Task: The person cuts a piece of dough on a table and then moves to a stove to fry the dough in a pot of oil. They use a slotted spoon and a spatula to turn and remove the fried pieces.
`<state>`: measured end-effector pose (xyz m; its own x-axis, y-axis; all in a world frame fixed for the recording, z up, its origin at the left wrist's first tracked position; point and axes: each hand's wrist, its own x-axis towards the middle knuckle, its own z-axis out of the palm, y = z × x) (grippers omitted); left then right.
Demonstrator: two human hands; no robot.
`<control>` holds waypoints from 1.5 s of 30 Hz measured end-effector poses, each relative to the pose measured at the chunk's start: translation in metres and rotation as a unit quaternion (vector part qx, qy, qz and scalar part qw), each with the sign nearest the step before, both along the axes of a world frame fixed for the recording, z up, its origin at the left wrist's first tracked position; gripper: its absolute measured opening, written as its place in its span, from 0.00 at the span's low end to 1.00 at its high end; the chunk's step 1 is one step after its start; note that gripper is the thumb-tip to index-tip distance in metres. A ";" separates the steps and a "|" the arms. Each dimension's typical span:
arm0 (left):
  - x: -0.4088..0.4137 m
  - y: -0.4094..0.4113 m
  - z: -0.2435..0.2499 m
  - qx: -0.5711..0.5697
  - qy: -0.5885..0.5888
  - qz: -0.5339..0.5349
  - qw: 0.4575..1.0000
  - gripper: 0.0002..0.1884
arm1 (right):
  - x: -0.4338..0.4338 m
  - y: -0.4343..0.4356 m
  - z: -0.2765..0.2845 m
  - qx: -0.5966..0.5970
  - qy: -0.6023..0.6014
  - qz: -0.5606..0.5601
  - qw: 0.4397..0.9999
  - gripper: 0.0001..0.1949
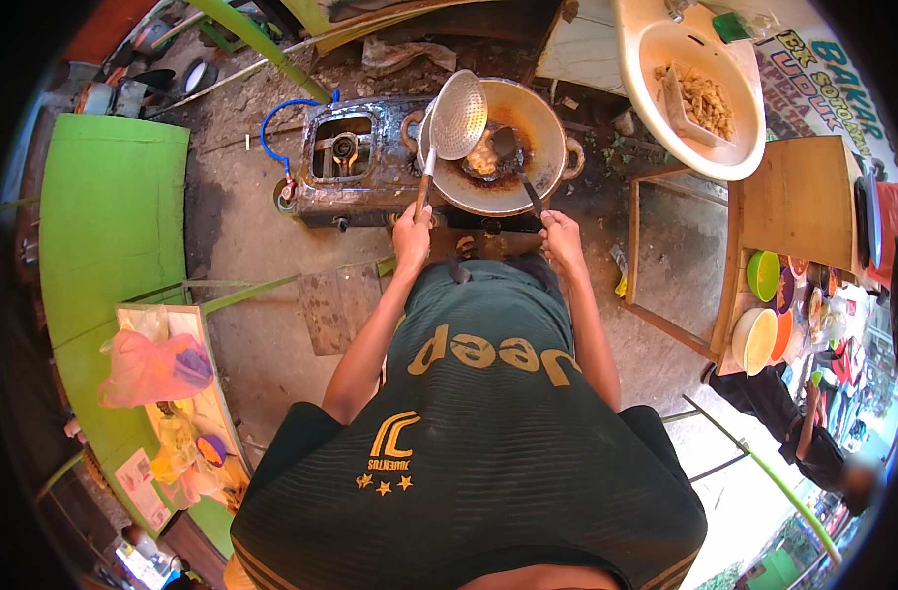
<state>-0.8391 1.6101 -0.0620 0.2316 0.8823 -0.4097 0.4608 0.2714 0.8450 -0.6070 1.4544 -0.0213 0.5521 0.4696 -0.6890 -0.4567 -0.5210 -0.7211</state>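
My left hand (411,237) is closed round the wooden handle of a perforated metal skimmer (459,114), whose bowl is raised over the left rim of a large two-handled metal wok (545,110). My right hand (561,237) grips the dark handle of a spatula (505,144); its blade is in the wok's middle, beside a golden piece of frying food (483,156). Dark oil lies around the food. The wok stands on the right side of a two-burner gas stove (390,125); the left burner (344,147) is uncovered.
A white basin (633,66) at the upper right holds a container of light-coloured food pieces (703,103). Coloured bowls (754,341) stand on a wooden table at the right, near another person (803,435). Plastic bags (154,369) lie on the left table. A blue gas hose (266,129) runs beside the stove.
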 end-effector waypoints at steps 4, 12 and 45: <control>-0.001 -0.002 -0.001 0.033 0.001 0.003 0.999 0.16 | -0.008 0.003 -0.001 -0.029 -0.083 0.019 0.996 0.12; -0.007 0.003 0.000 0.038 0.036 -0.019 0.998 0.17 | -0.001 0.004 -0.014 -0.026 -0.100 0.037 0.994 0.13; -0.002 0.002 0.000 0.057 0.036 -0.025 0.997 0.17 | -0.002 -0.002 -0.011 -0.005 -0.065 0.022 0.998 0.13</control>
<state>-0.8413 1.6121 -0.0618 0.2511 0.9121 -0.3240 0.5313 0.1499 0.8338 -0.6086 1.4521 -0.0324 0.6161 0.4889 -0.6176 -0.3366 -0.5455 -0.7676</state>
